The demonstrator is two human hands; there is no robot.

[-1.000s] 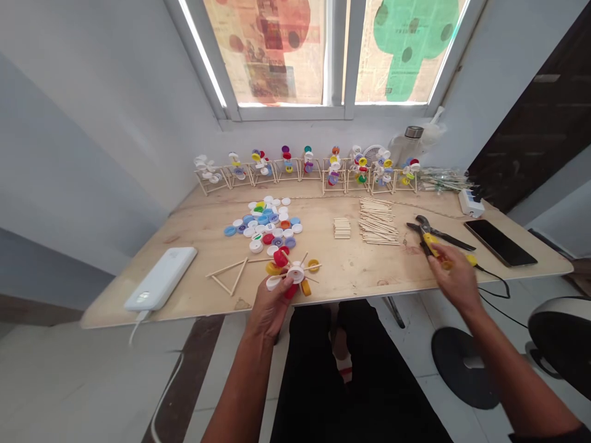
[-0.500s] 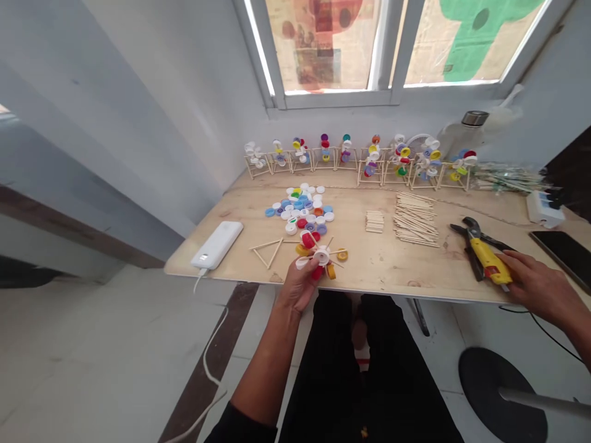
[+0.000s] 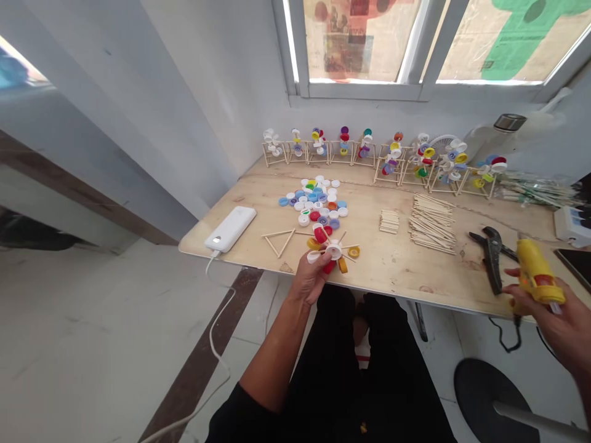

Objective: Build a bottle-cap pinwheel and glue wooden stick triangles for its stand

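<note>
My left hand [image 3: 310,278] is closed on a small wheel of bottle caps and sticks [image 3: 332,249], held just above the front edge of the plywood table [image 3: 392,271]. At the right, my right hand [image 3: 556,314] grips a yellow glue gun [image 3: 533,277], lifted off the table with its black cord hanging below. Black pliers [image 3: 494,249] lie just left of the gun. A stick triangle [image 3: 279,240] lies on the table left of the wheel. A heap of coloured bottle caps [image 3: 316,200] sits behind it.
Two piles of wooden sticks [image 3: 431,224] lie mid-table. Several finished cap-and-stick models [image 3: 392,160] line the back edge under the window. A white power bank [image 3: 231,227] with its cable rests at the left corner. A round black stool [image 3: 498,400] stands lower right.
My right hand has picked the yellow glue gun up off the table and drawn it toward me. The view has swung left. My left hand still holds the cap wheel.
</note>
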